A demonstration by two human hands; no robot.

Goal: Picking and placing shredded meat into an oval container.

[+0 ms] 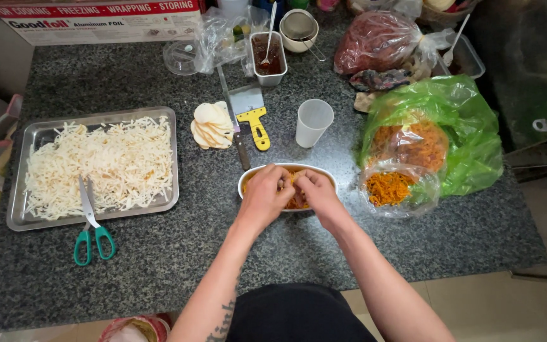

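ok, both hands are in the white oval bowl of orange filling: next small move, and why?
Probably lift a pinch of orange filling out of the white oval bowl. Both the left hand and the right hand have fingertips down in it, and the stack of round pale wrappers lies just behind.

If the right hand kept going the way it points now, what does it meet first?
The right hand points up-left over the oval dish, so it would likely meet the left hand first; the two look close or touching already. Past that lies the knife.

Dark granite counter point(159, 253) held steel tray point(17, 215) w/ scissors point(93, 231) at left edge, white bowl point(243, 180) mid, plastic cup point(313, 122), green bag point(470, 145) at right edge.
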